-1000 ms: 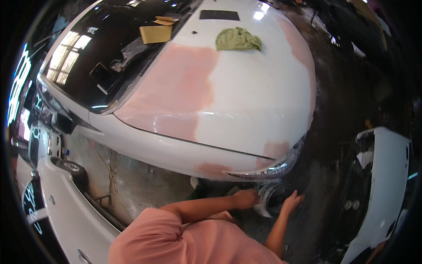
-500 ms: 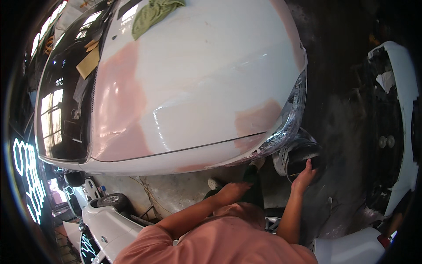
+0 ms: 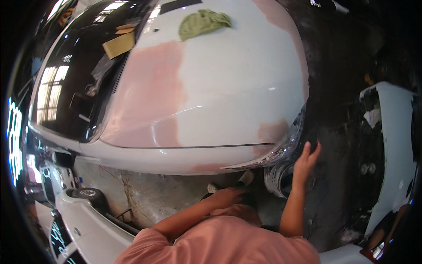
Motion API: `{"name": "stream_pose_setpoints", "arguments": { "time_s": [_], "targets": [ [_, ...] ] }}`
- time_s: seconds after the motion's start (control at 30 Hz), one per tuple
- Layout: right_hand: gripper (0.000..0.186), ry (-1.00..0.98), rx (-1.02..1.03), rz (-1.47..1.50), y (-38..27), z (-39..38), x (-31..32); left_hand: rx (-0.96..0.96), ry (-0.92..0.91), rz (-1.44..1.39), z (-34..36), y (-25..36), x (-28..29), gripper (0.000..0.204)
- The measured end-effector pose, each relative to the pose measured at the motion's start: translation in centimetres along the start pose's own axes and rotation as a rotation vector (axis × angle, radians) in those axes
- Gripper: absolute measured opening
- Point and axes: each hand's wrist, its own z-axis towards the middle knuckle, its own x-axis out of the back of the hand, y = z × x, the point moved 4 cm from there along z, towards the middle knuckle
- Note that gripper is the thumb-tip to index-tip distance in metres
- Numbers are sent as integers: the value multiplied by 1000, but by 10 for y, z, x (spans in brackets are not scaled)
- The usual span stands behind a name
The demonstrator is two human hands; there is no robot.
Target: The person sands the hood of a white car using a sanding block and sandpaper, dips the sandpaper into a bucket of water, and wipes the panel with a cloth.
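A car's white hood (image 3: 228, 83) with pinkish patches fills the upper middle. My right hand (image 3: 304, 165) is raised off the hood's front corner, beside the plastic-covered headlight (image 3: 292, 143). Its thumb and fingers close around something dark that blends into the dark floor. Below that hand stands a pale bucket (image 3: 273, 181) with holes in its side, partly hidden by my forearm. My left hand (image 3: 229, 196) hangs low in front of my body, near my legs; its fingers are too unclear to read. A green cloth (image 3: 203, 24) lies crumpled on the hood.
Masking paper (image 3: 118, 45) rests at the windshield's base. A detached white bumper (image 3: 398, 145) stands on the right. Behind me to the left is another white car (image 3: 94, 229), with a loose wheel (image 3: 90, 193) near it. A hose or cord (image 3: 127, 189) runs over the floor.
My view has shifted, so the hood and cloth sit further right. My right hand has risen from over the bucket toward the headlight corner. My left hand stays low.
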Motion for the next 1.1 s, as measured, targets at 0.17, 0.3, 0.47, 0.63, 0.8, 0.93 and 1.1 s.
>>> {"name": "stream_pose_setpoints", "arguments": {
  "time_s": [0.17,0.3,0.47,0.63,0.8,0.93,1.1],
  "targets": [
    [48,35,598,-88,-156,-1,-73,173,147,24,-80,-30,35,51],
    [74,-352,702,-297,-211,-53,-146,215,365,-18,-152,-77,37,51],
    [74,-341,613,-226,-220,-94,-132,268,665,-506,-229,-155,12,45],
    [55,-645,72,289,-188,-100,-35,473,1020,84,-298,-244,-33,36],
    [52,-677,-915,690,15,-98,20,469,1572,-521,-335,-282,13,31],
    [59,-355,-91,-460,138,-75,41,381,1996,-356,-361,-296,119,40],
    [58,-93,118,-129,31,4,-26,283,2373,-120,-404,-226,256,48]
  ]
}}
